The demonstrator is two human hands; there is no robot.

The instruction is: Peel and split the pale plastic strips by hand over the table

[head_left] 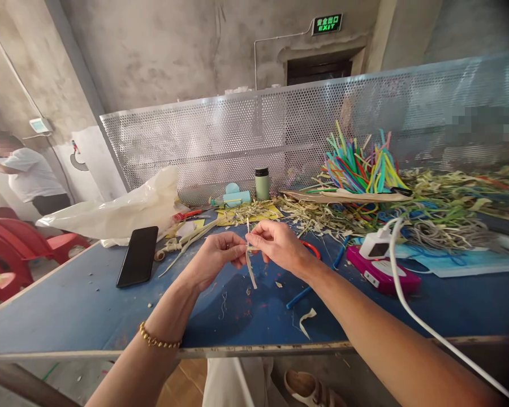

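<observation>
Over the middle of the blue table [110, 316], my left hand [220, 254] and my right hand [275, 243] meet with fingertips almost touching. Between them is a narrow pale strip [251, 271], like dried leaf or husk, with one end hanging down and another pointing up. My left thumb and fingers pinch it from the left. On the other side my right thumb and forefinger pinch it near where the pieces cross. How the strip is folded or knotted there is partly hidden by my fingers. Scraps of similar material lie below, among them a curled pale scrap [309, 321].
Left of my hands lie a black phone [138, 257] and a plastic bag [119, 203]. Red-handled scissors [189, 215], a green bottle [262, 183] and coloured pipe cleaners [365, 164] are farther back. A magenta power strip [382, 271] with a white cable is at right. Another person [36, 175] is far left.
</observation>
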